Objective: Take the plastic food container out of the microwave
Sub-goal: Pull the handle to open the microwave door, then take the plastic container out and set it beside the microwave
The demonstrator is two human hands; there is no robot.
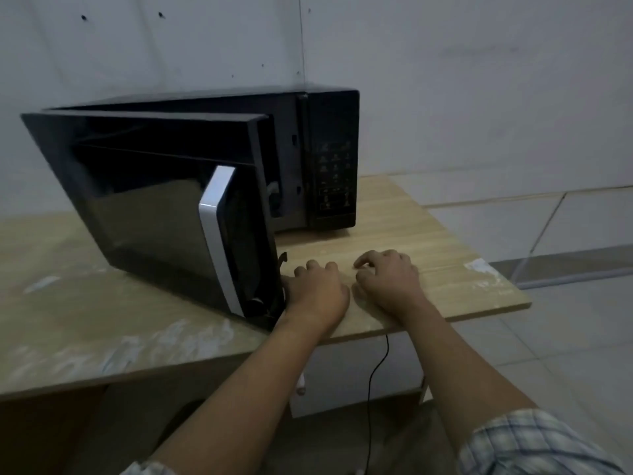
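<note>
Both forearms are bare down to the left hand (317,289) and right hand (388,279). A pale checked sleeve (537,443) covers the right upper arm; a scrap of similar cloth shows at the left elbow.

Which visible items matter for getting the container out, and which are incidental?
Belongs to the job:
microwave
its open door
left hand
right hand
The container is not visible.

Just there:
wooden table
black cable
</note>
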